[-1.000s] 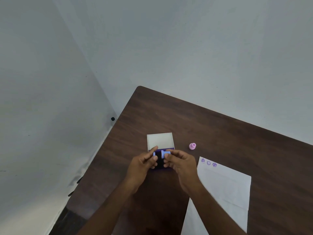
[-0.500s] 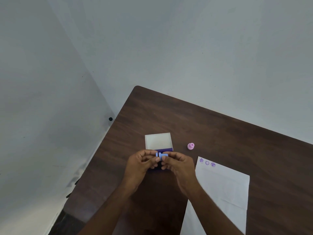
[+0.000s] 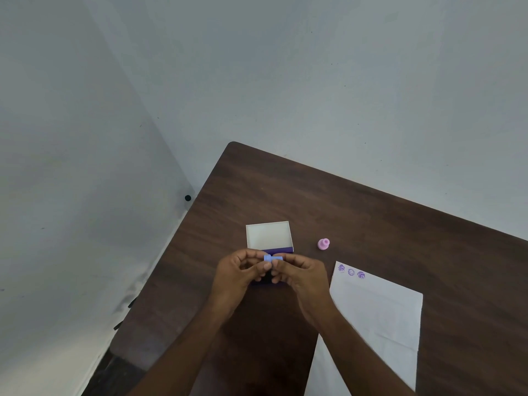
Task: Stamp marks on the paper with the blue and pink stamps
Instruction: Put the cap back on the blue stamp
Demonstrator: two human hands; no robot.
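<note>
Blue stamp [image 3: 273,258]: small and light blue, pinched from both ends, level, above the near edge of the open box.
Left hand [image 3: 238,274]: raised over the counter, its fingers [image 3: 267,265] pressed on the left end of the blue stamp.
Right hand [image 3: 301,274]: opposite it, thumb and forefinger closed on the right end; the two hands nearly touch.
Judged step: the two-handed grip suggests a cap being pulled off or pushed on, but which of the two cannot be told.
Pink stamp [image 3: 323,243]: standing alone on the counter, to the right of the box and beyond the paper's top corner, touched by neither hand.
Paper [image 3: 380,318]: white sheet lying flat on the right, partly under the right forearm.
Marks [image 3: 351,272]: three small purple prints in a row along the paper's top edge; their shapes are too small to read.
Box [image 3: 268,237]: white tray slid open from a purple sleeve, its visible part holding nothing.
Counter [image 3: 371,218]: dark brown wood grain.
Done so far: a short first row is printed.
Left to do: most of the sheet is bare, so more marks seem due; which stamp made the three prints cannot be told.
</note>
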